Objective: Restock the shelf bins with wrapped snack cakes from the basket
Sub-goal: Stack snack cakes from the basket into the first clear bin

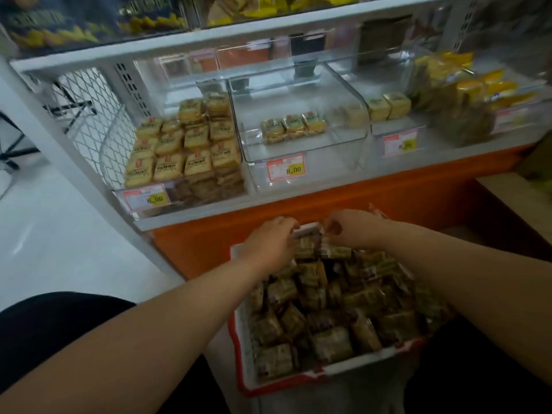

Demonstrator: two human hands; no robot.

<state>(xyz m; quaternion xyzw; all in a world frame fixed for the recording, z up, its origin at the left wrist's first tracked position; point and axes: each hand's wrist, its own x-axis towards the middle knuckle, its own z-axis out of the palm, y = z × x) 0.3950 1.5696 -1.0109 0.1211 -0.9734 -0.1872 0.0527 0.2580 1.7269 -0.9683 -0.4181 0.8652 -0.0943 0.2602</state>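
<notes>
Pick-up step was in hand: both the left hand (270, 245) and right hand (351, 231) reached into the far end of the basket (239, 348), fingers curled among wrapped snack cakes (328, 309), hold unclear; next move judged a lift to the sparse middle bin (301, 162) above the basket.

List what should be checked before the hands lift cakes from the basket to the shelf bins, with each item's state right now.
1. Basket stocked with wrapped snack cakes: ok, it is heaped full.
2. Left hand on cakes at the basket's far end: ok for reach; a firm grip cannot tell.
3. Right hand there too, fingers curled: what it holds cannot tell.
4. Middle bin has room: ok, only three cakes in a row.
5. Left bin has room: not ok, stacked nearly full.
6. Basket cakes match the middle bin's product: cannot tell, wrappers blurred.
</notes>
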